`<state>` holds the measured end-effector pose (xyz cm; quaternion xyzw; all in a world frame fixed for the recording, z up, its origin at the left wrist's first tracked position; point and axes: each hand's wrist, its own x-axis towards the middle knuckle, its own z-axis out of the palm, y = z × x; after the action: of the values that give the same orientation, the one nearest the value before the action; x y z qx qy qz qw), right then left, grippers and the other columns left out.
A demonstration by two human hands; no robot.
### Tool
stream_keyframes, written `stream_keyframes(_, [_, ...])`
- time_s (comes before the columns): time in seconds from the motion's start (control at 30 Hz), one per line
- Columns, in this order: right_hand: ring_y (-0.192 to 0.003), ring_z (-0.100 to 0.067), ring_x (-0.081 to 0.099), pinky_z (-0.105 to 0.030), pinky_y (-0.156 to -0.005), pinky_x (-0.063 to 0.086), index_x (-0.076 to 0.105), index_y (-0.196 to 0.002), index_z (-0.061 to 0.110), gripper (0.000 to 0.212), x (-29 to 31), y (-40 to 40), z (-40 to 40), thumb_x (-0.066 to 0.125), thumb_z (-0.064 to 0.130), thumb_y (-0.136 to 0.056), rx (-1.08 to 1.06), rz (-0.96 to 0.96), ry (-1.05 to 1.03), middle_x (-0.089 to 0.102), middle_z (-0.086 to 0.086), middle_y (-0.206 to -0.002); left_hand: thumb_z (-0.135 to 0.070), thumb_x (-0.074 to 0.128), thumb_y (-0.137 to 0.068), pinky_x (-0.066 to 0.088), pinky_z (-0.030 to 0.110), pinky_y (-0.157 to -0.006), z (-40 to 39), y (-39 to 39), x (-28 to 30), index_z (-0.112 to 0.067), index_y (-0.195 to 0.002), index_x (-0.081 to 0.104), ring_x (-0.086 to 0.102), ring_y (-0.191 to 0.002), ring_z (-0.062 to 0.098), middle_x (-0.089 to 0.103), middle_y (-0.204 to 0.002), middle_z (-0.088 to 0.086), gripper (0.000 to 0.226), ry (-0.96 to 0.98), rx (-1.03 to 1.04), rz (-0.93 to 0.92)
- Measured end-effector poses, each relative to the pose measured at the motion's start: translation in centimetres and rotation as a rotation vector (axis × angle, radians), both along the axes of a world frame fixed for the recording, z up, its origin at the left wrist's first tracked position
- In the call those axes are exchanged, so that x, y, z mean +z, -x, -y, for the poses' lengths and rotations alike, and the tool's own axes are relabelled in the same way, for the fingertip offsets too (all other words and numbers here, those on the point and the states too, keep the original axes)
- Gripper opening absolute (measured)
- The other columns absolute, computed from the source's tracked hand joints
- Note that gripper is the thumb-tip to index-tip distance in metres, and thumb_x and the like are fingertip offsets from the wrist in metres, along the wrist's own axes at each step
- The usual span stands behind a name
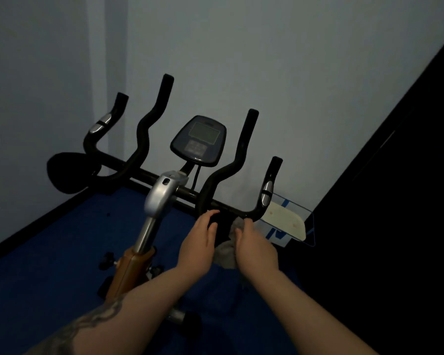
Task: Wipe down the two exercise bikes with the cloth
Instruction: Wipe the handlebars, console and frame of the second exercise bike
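Left forearm point(108, 303): nearest the camera, tattooed, reaching up from the lower left toward the handlebar.
Right forearm point(305, 303): bare, reaching up from the lower right, beside the left.
Left hand point(199, 242): on the right half of the handlebar; fingers point(212, 215) curled round the black padded section at the base of the inner right grip.
Right hand point(256, 245): just right of the left hand, fingers curled over the cloth and pressing it against the bar.
Cloth point(227, 252): grey, bunched, held in the right hand; one part up against the bar, the rest hanging below between the two hands.
Exercise bike point(162, 190): directly ahead, facing a pale wall; silver stem on a brown-orange frame column.
Handlebar point(144, 175): black, with four upturned grips; the two outer ones carry silver pulse pads.
Console point(198, 140): dark oval with a grey screen, mounted above the centre of the bar, tilted back toward the camera.
Saddle-shaped black pad point(67, 172): behind the left end of the bar; too dark to tell what it belongs to.
Floor point(49, 265): blue matting with a black skirting line along the wall.
Clear panel with blue markings point(287, 221): on the floor past the right grip, a pale cream piece lying on it.
Right edge: dark surface, no detail readable.
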<state>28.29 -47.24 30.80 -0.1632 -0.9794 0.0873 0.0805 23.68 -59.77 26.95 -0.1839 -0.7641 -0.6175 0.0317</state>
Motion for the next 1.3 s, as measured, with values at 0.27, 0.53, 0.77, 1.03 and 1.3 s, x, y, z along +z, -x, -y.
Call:
stream_keyframes(0.27, [-0.089, -0.019, 0.058, -0.039, -0.08, 0.049, 0.047, -0.111, 0.026, 0.025, 3.7, 2.4, -5.0, 0.031, 0.044, -0.103, 0.406, 0.198, 0.281, 0.062, -0.001, -0.099, -0.026, 0.04, -0.103, 0.049, 0.028, -0.096, 0.6, 0.0, 0.6, -0.036, -0.129, 0.05, 0.054, -0.112, -0.002, 0.057, -0.126, -0.013, 0.029, -0.038, -0.045, 0.041])
stream_keyframes(0.53, [-0.097, -0.015, 0.051, -0.038, -0.079, 0.045, 0.04, -0.119, 0.031, 0.024, 4.3, 5.2, -3.2, 0.044, 0.043, -0.098, 0.583, -0.024, 0.104, 0.05, 0.006, -0.111, -0.019, 0.042, -0.102, 0.049, 0.028, -0.095, -0.6, -1.5, 1.5, -0.021, -0.132, 0.046, 0.058, -0.111, 0.004, 0.06, -0.121, -0.005, 0.03, -0.126, 0.095, 0.091])
stream_keyframes(0.77, [-0.098, -0.009, 0.057, -0.034, -0.081, 0.051, 0.049, -0.114, 0.041, 0.017, 0.3, 3.6, -4.5, 0.041, 0.045, -0.099, 0.531, -0.028, 0.54, 0.06, 0.007, -0.112, -0.01, 0.063, -0.092, 0.052, 0.019, -0.074, -0.1, -3.7, 0.9, -0.02, -0.105, 0.059, 0.063, -0.082, 0.009, 0.064, -0.096, 0.001, 0.017, -0.201, 0.375, 0.113])
stream_keyframes(1.03, [-0.086, -0.023, 0.06, -0.034, -0.066, 0.038, 0.048, -0.082, 0.028, 0.037, 2.5, 7.8, -1.4, 0.025, 0.05, -0.101, 0.744, 0.029, 0.14, 0.063, -0.001, -0.09, -0.007, 0.074, -0.082, 0.051, 0.019, -0.064, 0.5, -3.6, 1.0, -0.01, -0.086, 0.068, 0.066, -0.067, 0.006, 0.071, -0.075, 0.001, 0.007, -0.289, 0.442, 0.258])
stream_keyframes(1.3, [-0.099, -0.031, 0.061, -0.038, -0.077, 0.046, 0.054, -0.113, 0.021, 0.047, 2.9, 9.1, -1.7, 0.015, 0.045, -0.103, 0.785, 0.181, -0.134, 0.065, -0.009, -0.109, -0.012, 0.071, -0.086, 0.048, 0.022, -0.057, -0.1, -3.7, 1.6, -0.016, -0.086, 0.062, 0.059, -0.06, 0.003, 0.064, -0.073, -0.002, 0.01, -0.22, 0.479, 0.304])
